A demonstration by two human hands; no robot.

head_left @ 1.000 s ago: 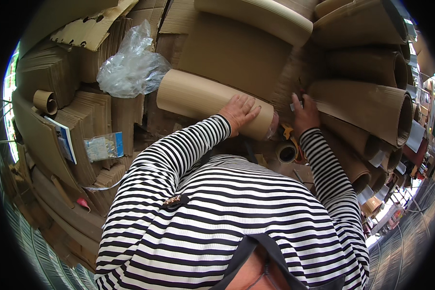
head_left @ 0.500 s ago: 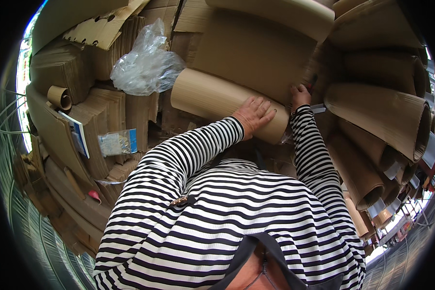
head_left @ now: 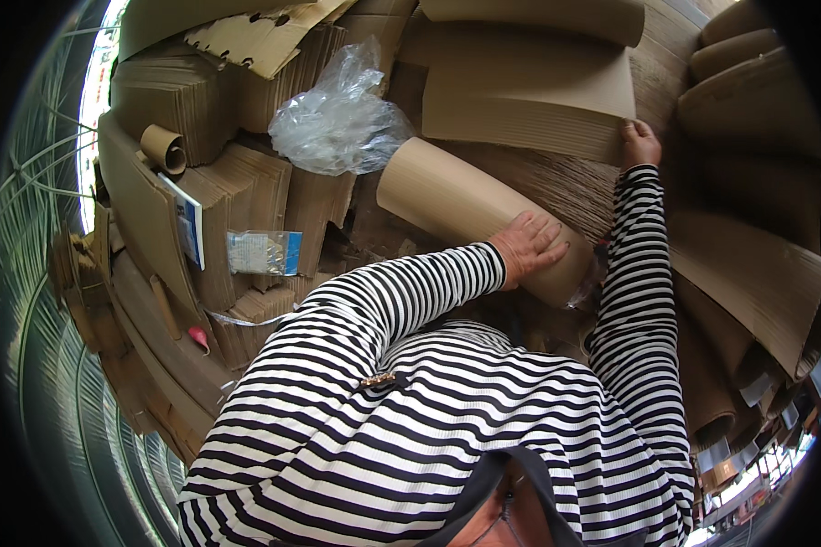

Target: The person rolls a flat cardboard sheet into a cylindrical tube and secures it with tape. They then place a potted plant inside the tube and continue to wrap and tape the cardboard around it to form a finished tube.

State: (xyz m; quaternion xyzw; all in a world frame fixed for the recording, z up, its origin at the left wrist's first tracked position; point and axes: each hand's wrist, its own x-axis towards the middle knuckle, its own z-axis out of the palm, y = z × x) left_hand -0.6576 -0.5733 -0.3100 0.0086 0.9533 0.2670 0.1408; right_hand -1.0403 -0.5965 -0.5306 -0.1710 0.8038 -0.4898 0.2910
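Head view, the only one. Left hand (head_left: 531,248) lies flat, fingers spread, palm down on the rolled cardboard tube (head_left: 470,214); it presses rather than clasps, so this grip is open. The tube lies tilted across the cardboard stacks, just below a crumpled plastic bag (head_left: 339,114).

Right hand (head_left: 639,144) reaches up and pinches the lower right corner of a flat cardboard sheet (head_left: 529,100), grip closed on that edge.

Risk, as judged: the tube is round and only pressed, so it could roll off the heap if the palm lifts. The sheet, held by one corner, could slip or buckle.

Folded cartons (head_left: 169,100) are piled at left.
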